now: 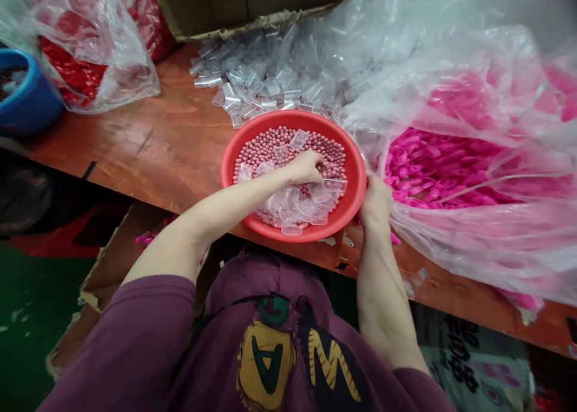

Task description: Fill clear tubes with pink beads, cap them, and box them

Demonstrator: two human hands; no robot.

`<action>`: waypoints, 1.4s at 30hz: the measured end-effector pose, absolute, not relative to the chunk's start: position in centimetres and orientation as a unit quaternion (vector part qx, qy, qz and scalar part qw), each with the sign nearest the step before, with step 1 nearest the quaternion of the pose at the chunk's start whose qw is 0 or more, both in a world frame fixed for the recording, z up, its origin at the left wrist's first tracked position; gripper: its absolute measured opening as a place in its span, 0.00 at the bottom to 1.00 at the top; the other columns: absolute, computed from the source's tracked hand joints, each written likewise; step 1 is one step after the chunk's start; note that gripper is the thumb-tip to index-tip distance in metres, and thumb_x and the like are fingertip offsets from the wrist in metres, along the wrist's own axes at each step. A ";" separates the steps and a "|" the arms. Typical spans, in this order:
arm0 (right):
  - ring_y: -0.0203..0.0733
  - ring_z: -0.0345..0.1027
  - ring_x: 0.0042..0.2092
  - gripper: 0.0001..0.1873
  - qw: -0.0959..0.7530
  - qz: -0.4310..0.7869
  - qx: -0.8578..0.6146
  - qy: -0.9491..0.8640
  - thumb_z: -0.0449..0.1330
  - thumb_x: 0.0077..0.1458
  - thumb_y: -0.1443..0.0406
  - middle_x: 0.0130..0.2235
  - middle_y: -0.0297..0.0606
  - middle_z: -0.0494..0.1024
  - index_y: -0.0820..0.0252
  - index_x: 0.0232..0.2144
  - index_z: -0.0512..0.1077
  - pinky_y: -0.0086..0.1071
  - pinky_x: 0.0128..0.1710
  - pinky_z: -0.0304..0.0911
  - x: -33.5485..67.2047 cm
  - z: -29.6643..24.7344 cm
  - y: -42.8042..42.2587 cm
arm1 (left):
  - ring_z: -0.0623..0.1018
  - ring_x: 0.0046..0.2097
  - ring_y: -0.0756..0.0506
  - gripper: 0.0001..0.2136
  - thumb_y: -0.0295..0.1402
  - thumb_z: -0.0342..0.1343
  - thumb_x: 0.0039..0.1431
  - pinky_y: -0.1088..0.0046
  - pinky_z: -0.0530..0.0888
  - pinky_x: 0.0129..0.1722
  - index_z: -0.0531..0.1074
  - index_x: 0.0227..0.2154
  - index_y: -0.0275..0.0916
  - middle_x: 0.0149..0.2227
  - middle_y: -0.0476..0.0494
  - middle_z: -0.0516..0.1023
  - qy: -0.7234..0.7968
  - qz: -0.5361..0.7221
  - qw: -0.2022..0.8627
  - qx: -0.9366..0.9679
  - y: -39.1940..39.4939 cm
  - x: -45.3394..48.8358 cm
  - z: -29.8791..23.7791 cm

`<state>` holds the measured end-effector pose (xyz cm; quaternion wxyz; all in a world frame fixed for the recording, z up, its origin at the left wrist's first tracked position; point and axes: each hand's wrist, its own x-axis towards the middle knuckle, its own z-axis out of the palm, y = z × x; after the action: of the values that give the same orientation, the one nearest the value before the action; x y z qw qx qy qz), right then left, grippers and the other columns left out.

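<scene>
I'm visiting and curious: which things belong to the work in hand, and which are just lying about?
In use, judging by the hands:
red basin, right hand at its rim
pink beads
clear pieces inside, left hand among them

Apparently lying about:
blue tub
bag of red items
cardboard box
bag of pink pieces
clear pile, perhaps supply

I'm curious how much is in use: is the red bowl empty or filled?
Partly filled: pink beads and clear plastic pieces lie inside the red bowl, below its rim.
</scene>
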<state>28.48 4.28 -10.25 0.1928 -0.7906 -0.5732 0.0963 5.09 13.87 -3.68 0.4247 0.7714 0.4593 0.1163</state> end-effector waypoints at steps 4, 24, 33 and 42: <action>0.53 0.80 0.44 0.25 0.439 0.117 -0.759 -0.466 0.65 0.62 0.52 0.47 0.51 0.87 0.60 0.55 0.83 0.52 0.53 0.80 29.8 -10.0 4.1 | 0.76 0.37 0.48 0.06 0.23 0.71 0.52 0.69 0.75 0.47 0.81 0.31 0.35 0.31 0.51 0.79 0.483 0.204 0.532 0.665 13.7 2.6 -2.0; 0.53 0.85 0.51 0.12 0.432 0.124 -0.539 -0.712 0.66 0.69 0.64 0.50 0.45 0.89 0.51 0.48 0.90 0.50 0.57 0.82 21.5 -1.7 6.8 | 0.78 0.29 0.52 0.10 0.20 0.48 0.79 0.71 0.76 0.38 0.73 0.43 0.35 0.32 0.51 0.77 0.413 0.317 0.792 0.318 7.2 0.6 2.6; 0.49 0.86 0.49 0.09 0.500 0.184 -0.507 -0.678 0.70 0.69 0.61 0.47 0.40 0.90 0.50 0.47 0.90 0.45 0.53 0.83 19.6 -0.5 5.6 | 0.76 0.28 0.54 0.07 0.26 0.55 0.82 0.75 0.70 0.32 0.71 0.42 0.37 0.33 0.52 0.77 0.432 0.340 0.772 0.319 6.9 1.0 2.4; 0.49 0.85 0.47 0.10 0.504 0.173 -0.540 -0.652 0.68 0.71 0.58 0.45 0.40 0.89 0.50 0.48 0.90 0.45 0.50 0.83 18.8 -1.1 5.0 | 0.71 0.27 0.55 0.09 0.23 0.55 0.80 0.76 0.65 0.29 0.73 0.39 0.37 0.31 0.55 0.72 0.448 0.368 0.732 0.359 6.5 1.7 2.5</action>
<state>18.85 4.95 -1.10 0.5040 -0.5396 -0.6517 0.1732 1.70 6.51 2.48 0.7318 0.3588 0.4476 0.3679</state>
